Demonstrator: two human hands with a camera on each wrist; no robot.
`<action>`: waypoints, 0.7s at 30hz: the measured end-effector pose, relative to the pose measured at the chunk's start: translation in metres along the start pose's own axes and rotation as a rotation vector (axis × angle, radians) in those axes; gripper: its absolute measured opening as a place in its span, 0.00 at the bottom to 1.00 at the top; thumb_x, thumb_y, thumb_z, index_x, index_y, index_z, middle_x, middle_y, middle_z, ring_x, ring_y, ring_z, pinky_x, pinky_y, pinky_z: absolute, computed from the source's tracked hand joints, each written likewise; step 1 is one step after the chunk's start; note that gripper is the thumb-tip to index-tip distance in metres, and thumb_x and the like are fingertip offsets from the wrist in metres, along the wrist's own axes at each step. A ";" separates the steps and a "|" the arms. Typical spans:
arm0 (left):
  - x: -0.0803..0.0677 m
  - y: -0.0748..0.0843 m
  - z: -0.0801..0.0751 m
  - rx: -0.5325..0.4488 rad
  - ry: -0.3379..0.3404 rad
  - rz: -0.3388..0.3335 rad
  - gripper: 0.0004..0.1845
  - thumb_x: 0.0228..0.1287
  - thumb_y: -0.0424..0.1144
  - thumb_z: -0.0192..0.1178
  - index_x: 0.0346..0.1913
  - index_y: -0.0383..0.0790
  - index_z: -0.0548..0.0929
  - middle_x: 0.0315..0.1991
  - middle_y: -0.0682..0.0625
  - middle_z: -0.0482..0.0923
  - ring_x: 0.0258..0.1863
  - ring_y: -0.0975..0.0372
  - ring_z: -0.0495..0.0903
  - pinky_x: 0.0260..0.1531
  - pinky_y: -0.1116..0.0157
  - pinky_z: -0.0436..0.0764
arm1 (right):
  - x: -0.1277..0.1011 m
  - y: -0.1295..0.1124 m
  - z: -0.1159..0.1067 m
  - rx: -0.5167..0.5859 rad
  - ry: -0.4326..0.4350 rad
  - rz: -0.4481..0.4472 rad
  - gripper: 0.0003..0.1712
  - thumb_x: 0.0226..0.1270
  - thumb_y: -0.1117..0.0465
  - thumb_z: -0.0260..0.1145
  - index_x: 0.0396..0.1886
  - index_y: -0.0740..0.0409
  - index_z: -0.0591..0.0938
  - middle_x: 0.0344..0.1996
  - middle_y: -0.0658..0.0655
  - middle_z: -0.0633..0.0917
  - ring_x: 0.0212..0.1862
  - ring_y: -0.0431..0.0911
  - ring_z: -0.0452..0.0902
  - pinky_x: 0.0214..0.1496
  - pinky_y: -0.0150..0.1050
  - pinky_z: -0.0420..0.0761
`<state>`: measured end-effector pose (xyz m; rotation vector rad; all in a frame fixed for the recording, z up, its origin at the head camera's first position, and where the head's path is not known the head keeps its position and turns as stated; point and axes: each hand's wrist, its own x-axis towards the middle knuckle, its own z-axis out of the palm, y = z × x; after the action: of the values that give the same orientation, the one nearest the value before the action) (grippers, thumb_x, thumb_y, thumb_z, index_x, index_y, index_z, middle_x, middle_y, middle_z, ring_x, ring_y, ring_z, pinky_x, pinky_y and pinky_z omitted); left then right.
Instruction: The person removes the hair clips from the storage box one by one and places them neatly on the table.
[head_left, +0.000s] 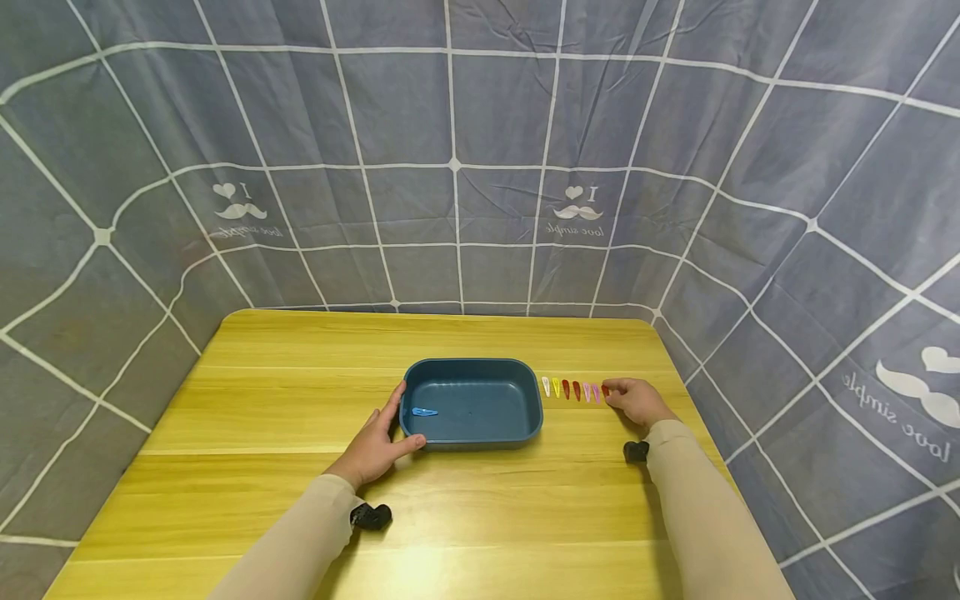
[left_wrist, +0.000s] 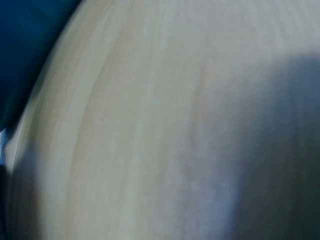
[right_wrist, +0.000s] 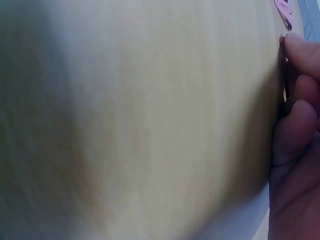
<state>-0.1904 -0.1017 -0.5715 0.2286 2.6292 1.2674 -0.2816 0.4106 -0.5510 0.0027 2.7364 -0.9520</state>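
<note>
A dark teal rectangular basin (head_left: 471, 443) stands near the middle of the table, with one blue snap hair clip (head_left: 424, 412) lying inside at its left. My left hand (head_left: 375, 447) rests against the basin's left front corner, fingers along the side and thumb at the front rim. To the right of the basin runs a row of hair clips: white (head_left: 546, 387), yellow, dark red and pink (head_left: 596, 392). At the row's right end, my right hand (head_left: 633, 402) pinches a red hair clip (head_left: 606, 390), mostly covered by the fingers.
The wooden table (head_left: 480, 517) reaches back to a grey checked curtain (head_left: 495, 208), which also hangs along both sides. A black wrist camera (head_left: 371, 517) sits on the left wrist and another (head_left: 636, 452) on the right. The left wrist view is mostly blurred tabletop.
</note>
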 end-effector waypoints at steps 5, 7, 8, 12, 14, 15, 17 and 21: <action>0.000 0.000 0.000 -0.006 -0.001 -0.001 0.54 0.72 0.60 0.65 0.86 0.68 0.37 0.87 0.41 0.46 0.83 0.29 0.38 0.74 0.24 0.48 | 0.002 0.002 0.000 -0.004 0.001 -0.006 0.25 0.79 0.60 0.64 0.70 0.66 0.79 0.67 0.70 0.81 0.70 0.68 0.74 0.73 0.63 0.73; 0.000 0.000 0.000 -0.008 0.000 -0.002 0.54 0.71 0.60 0.66 0.86 0.68 0.37 0.87 0.41 0.46 0.83 0.29 0.38 0.74 0.24 0.48 | 0.003 0.004 0.001 -0.011 0.000 -0.011 0.26 0.78 0.60 0.65 0.70 0.66 0.79 0.66 0.70 0.82 0.69 0.68 0.75 0.72 0.63 0.74; 0.000 0.000 0.000 -0.007 0.000 -0.002 0.54 0.71 0.60 0.65 0.86 0.68 0.37 0.87 0.42 0.45 0.83 0.29 0.38 0.74 0.24 0.48 | 0.004 0.005 0.001 -0.009 0.000 -0.010 0.26 0.78 0.60 0.65 0.70 0.65 0.79 0.66 0.70 0.82 0.69 0.67 0.75 0.72 0.63 0.74; -0.001 -0.001 0.000 -0.008 -0.001 -0.009 0.54 0.71 0.61 0.65 0.86 0.69 0.37 0.87 0.42 0.45 0.83 0.30 0.38 0.74 0.24 0.48 | 0.004 0.005 0.001 0.022 -0.001 0.017 0.26 0.78 0.59 0.65 0.70 0.65 0.79 0.68 0.70 0.80 0.71 0.68 0.73 0.74 0.63 0.72; -0.001 -0.001 0.000 -0.011 -0.002 -0.010 0.54 0.71 0.62 0.65 0.86 0.69 0.37 0.87 0.42 0.44 0.83 0.30 0.37 0.74 0.23 0.48 | 0.004 0.004 0.001 0.029 -0.002 0.025 0.26 0.78 0.59 0.65 0.70 0.65 0.79 0.69 0.70 0.79 0.72 0.68 0.71 0.74 0.64 0.70; -0.001 -0.001 0.000 -0.012 -0.002 -0.011 0.54 0.71 0.62 0.65 0.86 0.70 0.37 0.87 0.42 0.44 0.83 0.30 0.37 0.74 0.23 0.48 | 0.004 0.004 0.001 0.034 -0.002 0.030 0.26 0.78 0.59 0.65 0.70 0.64 0.79 0.70 0.69 0.79 0.73 0.68 0.70 0.75 0.64 0.69; -0.001 0.000 0.000 -0.014 -0.002 -0.012 0.54 0.71 0.62 0.65 0.86 0.70 0.37 0.87 0.43 0.44 0.83 0.30 0.37 0.74 0.23 0.48 | 0.005 0.005 0.002 0.035 -0.003 0.031 0.26 0.78 0.59 0.65 0.71 0.64 0.79 0.70 0.69 0.78 0.74 0.68 0.69 0.76 0.64 0.68; -0.002 -0.001 0.000 -0.013 0.001 -0.011 0.54 0.71 0.63 0.65 0.86 0.70 0.37 0.87 0.43 0.45 0.83 0.30 0.37 0.73 0.23 0.49 | 0.006 0.006 0.004 0.027 0.001 0.020 0.26 0.79 0.59 0.64 0.71 0.64 0.79 0.70 0.69 0.78 0.74 0.68 0.69 0.77 0.64 0.68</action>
<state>-0.1888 -0.1022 -0.5719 0.2115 2.6185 1.2817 -0.2857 0.4130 -0.5591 0.0351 2.7190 -0.9835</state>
